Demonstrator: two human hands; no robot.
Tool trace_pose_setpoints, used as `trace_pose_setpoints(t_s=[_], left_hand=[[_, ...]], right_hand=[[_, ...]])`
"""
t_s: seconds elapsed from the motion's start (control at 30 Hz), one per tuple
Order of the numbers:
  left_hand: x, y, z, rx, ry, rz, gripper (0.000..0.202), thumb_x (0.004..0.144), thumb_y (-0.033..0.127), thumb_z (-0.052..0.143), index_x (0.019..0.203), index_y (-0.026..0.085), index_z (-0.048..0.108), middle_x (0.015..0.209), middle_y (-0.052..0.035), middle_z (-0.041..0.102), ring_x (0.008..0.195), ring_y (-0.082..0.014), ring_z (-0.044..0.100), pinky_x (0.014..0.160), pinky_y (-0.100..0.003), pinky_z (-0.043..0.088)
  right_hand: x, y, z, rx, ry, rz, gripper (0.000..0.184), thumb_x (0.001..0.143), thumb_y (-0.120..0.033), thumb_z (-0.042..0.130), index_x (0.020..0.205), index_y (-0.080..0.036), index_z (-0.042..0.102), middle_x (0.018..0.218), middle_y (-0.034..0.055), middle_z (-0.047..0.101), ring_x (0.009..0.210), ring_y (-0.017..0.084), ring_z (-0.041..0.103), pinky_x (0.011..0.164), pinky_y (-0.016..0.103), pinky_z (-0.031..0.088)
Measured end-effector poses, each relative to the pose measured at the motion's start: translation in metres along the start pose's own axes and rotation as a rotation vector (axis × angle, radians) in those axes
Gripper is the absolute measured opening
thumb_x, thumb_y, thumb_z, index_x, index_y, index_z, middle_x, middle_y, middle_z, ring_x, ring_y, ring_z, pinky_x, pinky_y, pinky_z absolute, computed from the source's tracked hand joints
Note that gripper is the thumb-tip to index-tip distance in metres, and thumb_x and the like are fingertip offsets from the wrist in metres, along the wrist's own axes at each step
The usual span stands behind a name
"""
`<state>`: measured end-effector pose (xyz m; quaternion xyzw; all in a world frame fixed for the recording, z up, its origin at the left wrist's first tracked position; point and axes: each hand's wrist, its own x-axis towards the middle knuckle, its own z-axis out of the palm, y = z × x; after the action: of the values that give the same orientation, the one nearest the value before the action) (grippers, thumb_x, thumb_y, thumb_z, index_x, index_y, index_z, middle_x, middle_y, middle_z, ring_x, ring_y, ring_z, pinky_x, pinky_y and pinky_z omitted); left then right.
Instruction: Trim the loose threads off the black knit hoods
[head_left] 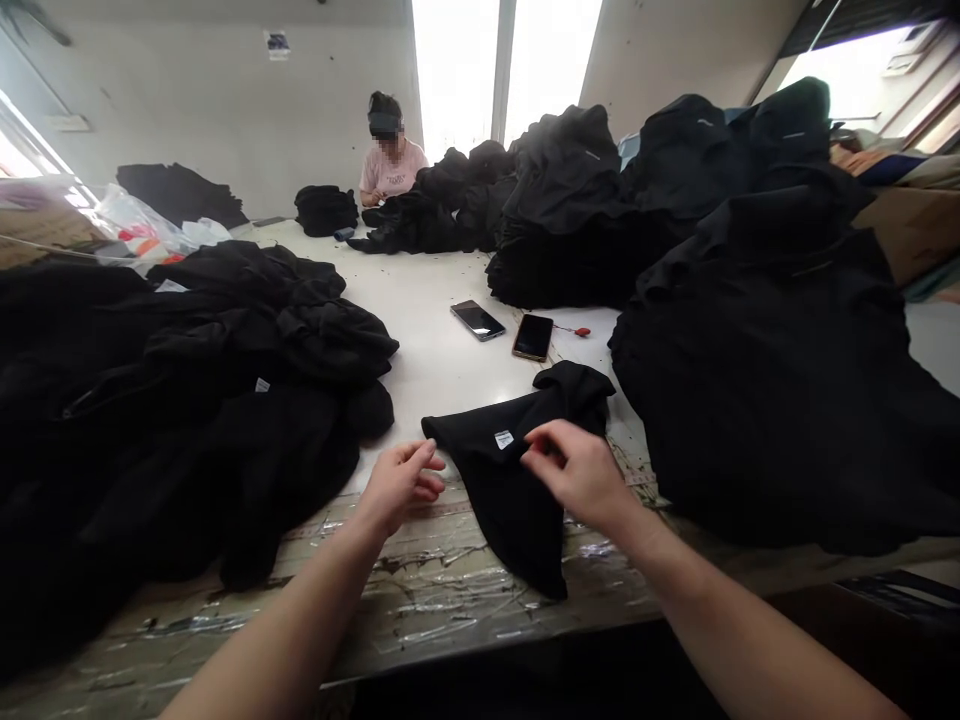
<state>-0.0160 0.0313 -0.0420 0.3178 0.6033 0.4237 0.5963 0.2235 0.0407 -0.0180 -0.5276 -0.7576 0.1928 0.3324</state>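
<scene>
A black knit garment (514,470) lies folded loosely on the white table (442,350), with a small white label (504,439) on its upper face. My right hand (574,475) is over the label side, its thumb and fingers pinching the black fabric. My left hand (397,485) is at the garment's left corner with its fingers apart, holding nothing. Its fingertips are very close to the cloth, but I cannot tell if they touch it. The garment's lower point hangs toward the table's scuffed, tape-marked near edge.
Large piles of black garments (172,410) rise on my left and right. Two smartphones (478,320) lie beyond the garment, beside a small red-handled tool (581,331). A seated co-worker (390,155) works at the far end. A plastic bag (142,225) sits far left.
</scene>
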Motion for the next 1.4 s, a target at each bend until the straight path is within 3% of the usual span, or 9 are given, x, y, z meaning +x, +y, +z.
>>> trace_pose_setpoints(t_s=[0.07, 0.17, 0.37, 0.5, 0.9, 1.0, 1.17, 1.3, 1.4], left_hand=[[0.01, 0.002, 0.009, 0.009, -0.045, -0.015, 0.034, 0.071, 0.043, 0.072, 0.074, 0.01, 0.06, 0.071, -0.0071, 0.064, 0.045, -0.0117, 0.057, 0.037, -0.02, 0.042], [0.009, 0.003, 0.018, -0.022, -0.104, -0.011, 0.036, 0.066, 0.041, 0.076, 0.064, 0.012, 0.054, 0.061, -0.0028, 0.058, 0.044, -0.0101, 0.055, 0.036, -0.018, 0.039], [-0.042, -0.005, 0.017, -0.247, -0.226, -0.06, 0.033, 0.068, 0.038, 0.076, 0.075, 0.012, 0.058, 0.072, -0.0015, 0.059, 0.055, -0.0083, 0.055, 0.048, -0.02, 0.047], [-0.071, -0.016, 0.02, -0.462, -0.231, -0.13, 0.025, 0.072, 0.03, 0.075, 0.077, 0.011, 0.06, 0.071, -0.0004, 0.056, 0.055, -0.0074, 0.052, 0.049, -0.02, 0.048], [-0.089, -0.022, 0.021, -0.55, -0.227, -0.25, 0.025, 0.072, 0.029, 0.075, 0.074, 0.01, 0.06, 0.069, -0.001, 0.055, 0.053, -0.0068, 0.049, 0.047, -0.019, 0.046], [-0.092, -0.023, 0.026, -0.477, -0.238, -0.197, 0.029, 0.073, 0.036, 0.074, 0.072, 0.012, 0.057, 0.064, 0.0007, 0.052, 0.052, -0.0076, 0.047, 0.047, -0.02, 0.044], [-0.081, -0.025, 0.03, -0.116, -0.165, 0.113, 0.037, 0.08, 0.045, 0.063, 0.065, 0.013, 0.055, 0.056, 0.0018, 0.048, 0.05, -0.0075, 0.044, 0.047, -0.019, 0.038], [-0.066, -0.013, 0.009, -0.186, -0.019, 0.265, 0.042, 0.086, 0.041, 0.055, 0.054, 0.017, 0.042, 0.05, 0.0039, 0.041, 0.047, -0.0088, 0.044, 0.049, -0.022, 0.039], [-0.062, -0.001, -0.014, -0.283, 0.146, 0.374, 0.044, 0.085, 0.037, 0.057, 0.05, 0.017, 0.038, 0.049, 0.0047, 0.035, 0.047, -0.0095, 0.044, 0.05, -0.023, 0.042]], right_hand=[[-0.011, -0.015, 0.02, 0.051, -0.187, -0.021, 0.01, 0.078, -0.022, 0.063, 0.087, -0.017, 0.063, 0.08, 0.0034, 0.063, 0.07, 0.016, 0.059, 0.066, 0.028, 0.048], [-0.022, -0.022, 0.038, 0.069, -0.318, -0.007, 0.021, 0.074, -0.017, 0.066, 0.094, -0.017, 0.062, 0.09, 0.0056, 0.065, 0.08, 0.019, 0.061, 0.072, 0.03, 0.049], [-0.035, -0.03, 0.022, 0.149, -0.122, -0.097, 0.023, 0.079, -0.014, 0.059, 0.101, -0.017, 0.06, 0.095, 0.006, 0.059, 0.082, 0.016, 0.059, 0.074, 0.028, 0.05], [-0.042, -0.044, 0.018, 0.137, -0.112, -0.234, 0.024, 0.079, -0.011, 0.059, 0.103, -0.016, 0.061, 0.093, 0.0063, 0.057, 0.08, 0.017, 0.058, 0.071, 0.028, 0.05], [-0.051, -0.053, 0.025, 0.135, -0.069, -0.309, 0.02, 0.083, -0.007, 0.051, 0.097, -0.016, 0.063, 0.086, 0.0061, 0.058, 0.075, 0.016, 0.058, 0.067, 0.027, 0.05], [-0.049, -0.059, 0.024, 0.247, -0.056, -0.202, 0.019, 0.078, -0.011, 0.059, 0.096, -0.017, 0.061, 0.087, 0.0049, 0.058, 0.074, 0.015, 0.056, 0.065, 0.026, 0.048], [-0.043, -0.064, 0.027, 0.506, -0.33, 0.186, 0.015, 0.067, -0.017, 0.068, 0.08, -0.016, 0.06, 0.07, -0.0007, 0.058, 0.058, 0.01, 0.048, 0.053, 0.023, 0.041], [-0.04, -0.05, 0.03, 0.967, -0.504, 0.617, 0.021, 0.063, -0.021, 0.07, 0.08, -0.014, 0.059, 0.054, -0.0063, 0.049, 0.044, 0.005, 0.039, 0.039, 0.018, 0.026], [-0.041, -0.039, 0.031, 1.164, -0.563, 0.756, 0.029, 0.059, -0.02, 0.075, 0.082, -0.014, 0.057, 0.053, -0.0073, 0.048, 0.041, 0.003, 0.038, 0.036, 0.016, 0.018]])
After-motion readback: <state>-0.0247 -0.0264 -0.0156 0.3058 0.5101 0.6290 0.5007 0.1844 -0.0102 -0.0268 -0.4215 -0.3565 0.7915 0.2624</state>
